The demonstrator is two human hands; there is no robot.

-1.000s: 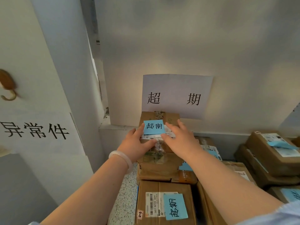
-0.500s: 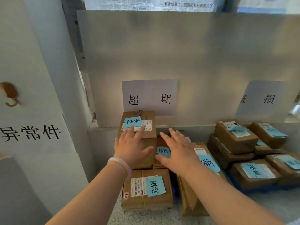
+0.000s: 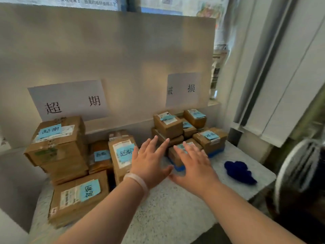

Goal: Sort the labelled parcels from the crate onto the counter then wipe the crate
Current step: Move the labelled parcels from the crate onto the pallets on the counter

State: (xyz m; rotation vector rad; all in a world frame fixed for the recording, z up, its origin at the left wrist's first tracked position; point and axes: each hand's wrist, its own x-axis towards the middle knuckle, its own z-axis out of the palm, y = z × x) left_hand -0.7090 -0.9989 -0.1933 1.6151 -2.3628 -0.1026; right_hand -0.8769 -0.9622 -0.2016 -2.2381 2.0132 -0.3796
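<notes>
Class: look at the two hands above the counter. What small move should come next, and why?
Probably turn to the crate, which is out of view, for another parcel: the left hand and right hand hover open and empty over the counter.

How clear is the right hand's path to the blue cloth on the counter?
Probably clear. The right hand is open and empty above the counter; the blue cloth lies to its right on bare counter, apart from the parcels, nothing between them.
</notes>
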